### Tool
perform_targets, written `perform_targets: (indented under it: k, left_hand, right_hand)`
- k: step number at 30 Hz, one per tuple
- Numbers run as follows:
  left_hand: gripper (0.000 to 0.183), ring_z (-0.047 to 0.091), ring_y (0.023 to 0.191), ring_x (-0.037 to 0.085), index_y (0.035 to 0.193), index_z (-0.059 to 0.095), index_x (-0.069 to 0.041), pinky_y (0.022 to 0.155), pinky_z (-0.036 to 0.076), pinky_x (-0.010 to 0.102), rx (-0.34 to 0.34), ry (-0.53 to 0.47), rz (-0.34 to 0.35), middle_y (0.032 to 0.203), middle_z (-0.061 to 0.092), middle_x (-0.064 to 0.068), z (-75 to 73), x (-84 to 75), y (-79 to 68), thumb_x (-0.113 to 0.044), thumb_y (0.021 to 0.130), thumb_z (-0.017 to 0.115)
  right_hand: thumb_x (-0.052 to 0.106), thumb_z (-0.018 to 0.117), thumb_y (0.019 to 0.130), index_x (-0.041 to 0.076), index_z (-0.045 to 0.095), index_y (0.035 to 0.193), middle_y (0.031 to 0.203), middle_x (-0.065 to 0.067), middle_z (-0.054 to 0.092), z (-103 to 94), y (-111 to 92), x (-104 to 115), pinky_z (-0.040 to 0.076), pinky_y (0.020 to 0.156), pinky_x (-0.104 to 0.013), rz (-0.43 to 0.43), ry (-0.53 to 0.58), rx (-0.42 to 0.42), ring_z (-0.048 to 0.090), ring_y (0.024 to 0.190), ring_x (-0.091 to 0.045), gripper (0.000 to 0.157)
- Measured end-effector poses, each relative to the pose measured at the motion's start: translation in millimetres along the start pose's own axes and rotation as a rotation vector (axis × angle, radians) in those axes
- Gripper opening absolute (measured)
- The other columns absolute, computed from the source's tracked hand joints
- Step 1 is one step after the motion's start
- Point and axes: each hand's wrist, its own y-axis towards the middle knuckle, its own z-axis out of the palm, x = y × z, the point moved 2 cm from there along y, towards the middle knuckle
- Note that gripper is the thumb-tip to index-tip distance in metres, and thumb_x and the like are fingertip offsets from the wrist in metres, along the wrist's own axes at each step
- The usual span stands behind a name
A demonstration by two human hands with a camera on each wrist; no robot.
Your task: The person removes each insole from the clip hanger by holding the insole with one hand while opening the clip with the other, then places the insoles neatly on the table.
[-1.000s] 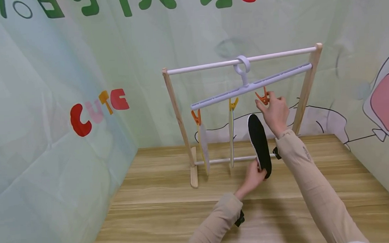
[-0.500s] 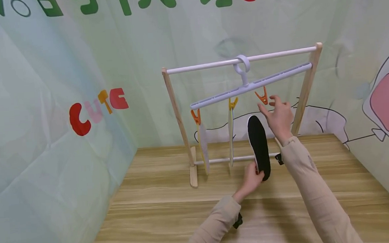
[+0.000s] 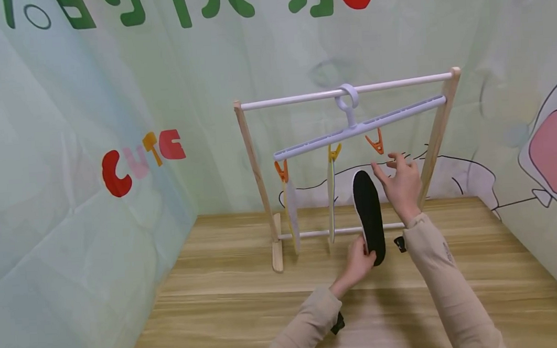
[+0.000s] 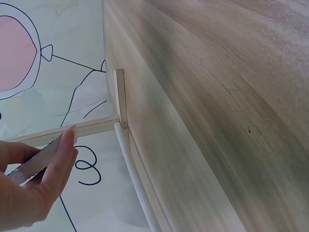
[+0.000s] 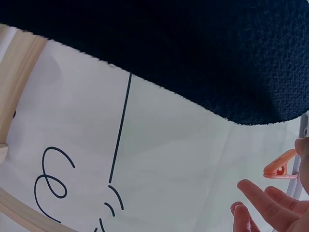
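Note:
My left hand (image 3: 358,260) pinches the lower end of a black insole (image 3: 369,216) with a pale edge, holding it upright in front of the rack. In the left wrist view the insole's edge (image 4: 41,158) sits between thumb and fingers. My right hand (image 3: 403,184) has its thumb and fingers spread, nothing between them, beside the insole's top. Just above its fingertips an orange clothespin (image 3: 376,142) hangs from the tilted lavender hanger (image 3: 393,117); the right wrist view shows this clothespin (image 5: 281,165) near the fingers.
The hanger hooks over the white top rail (image 3: 293,99) of a wooden rack. Left on it, an orange clothespin (image 3: 282,171) and a yellow clothespin (image 3: 334,152) each hold a thin insole-like piece seen edge-on. A printed cloth backdrop (image 3: 207,67) surrounds the wooden table (image 3: 209,304).
My right hand has let go of the orange clothespin and moved down and slightly right. My left hand has lowered the black insole a little. The hanger stays tilted.

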Motion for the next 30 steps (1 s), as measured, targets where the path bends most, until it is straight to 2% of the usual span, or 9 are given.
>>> perform_targets:
  k: [4,11,17,22,25,30]
  left_hand:
    - [0.015,0.058,0.045,0.016,0.084,0.053,0.005,0.037,0.037,0.006,0.001,-0.002,-0.001,0.067,0.063,0.019,-1.6,-0.9,-1.3,0.010,0.070,0.054]
    - [0.017,0.055,0.045,0.012,0.089,0.053,0.005,0.036,0.038,0.008,0.039,-0.042,-0.043,0.068,0.061,0.019,-3.0,-1.6,-5.2,0.010,0.073,0.053]
    - [0.021,0.058,0.048,0.016,0.096,0.050,0.006,0.036,0.038,0.008,0.024,-0.044,-0.053,0.072,0.062,0.021,-7.0,-1.5,-9.9,0.010,0.075,0.053]
    - [0.021,0.058,0.046,0.017,0.094,0.049,0.004,0.039,0.037,0.007,-0.003,0.025,-0.029,0.067,0.061,0.018,-13.0,1.5,-13.4,0.007,0.075,0.054]
    - [0.020,0.056,0.051,0.016,0.092,0.049,0.002,0.043,0.036,0.006,-0.012,0.068,0.000,0.065,0.059,0.014,-14.6,4.4,-14.2,0.006,0.073,0.056]
    - [0.020,0.054,0.058,0.016,0.088,0.050,0.003,0.048,0.037,0.008,-0.031,0.074,0.018,0.066,0.058,0.014,-15.1,7.9,-16.8,0.008,0.070,0.058]
  right_hand:
    - [0.037,0.067,0.077,0.004,0.056,0.109,0.096,-0.020,0.067,-0.1,-4.8,-2.3,0.041,0.062,-0.047,-0.004,0.007,-0.011,0.052,0.084,-0.036,0.048]
    - [0.041,0.064,0.078,0.005,0.056,0.111,0.098,-0.019,0.067,-1.4,-13.8,-1.9,0.040,0.062,-0.045,0.007,0.013,0.000,0.052,0.082,-0.036,0.049]
    - [0.041,0.065,0.077,0.007,0.057,0.110,0.096,-0.017,0.067,-5.8,-23.2,-1.3,0.039,0.060,-0.044,0.020,0.024,-0.011,0.052,0.081,-0.035,0.048]
    - [0.035,0.068,0.076,0.003,0.058,0.106,0.091,-0.019,0.068,-6.2,-31.9,-2.9,0.038,0.062,-0.044,-0.005,0.056,-0.030,0.050,0.076,-0.035,0.045]
    - [0.034,0.069,0.076,0.002,0.058,0.104,0.090,-0.020,0.068,-5.6,-36.1,-4.4,0.036,0.061,-0.043,-0.010,0.070,-0.036,0.048,0.074,-0.034,0.044]
    - [0.030,0.070,0.075,0.001,0.059,0.103,0.089,-0.021,0.068,-4.3,-43.7,-6.4,0.035,0.061,-0.042,-0.021,0.083,-0.047,0.048,0.071,-0.035,0.042]
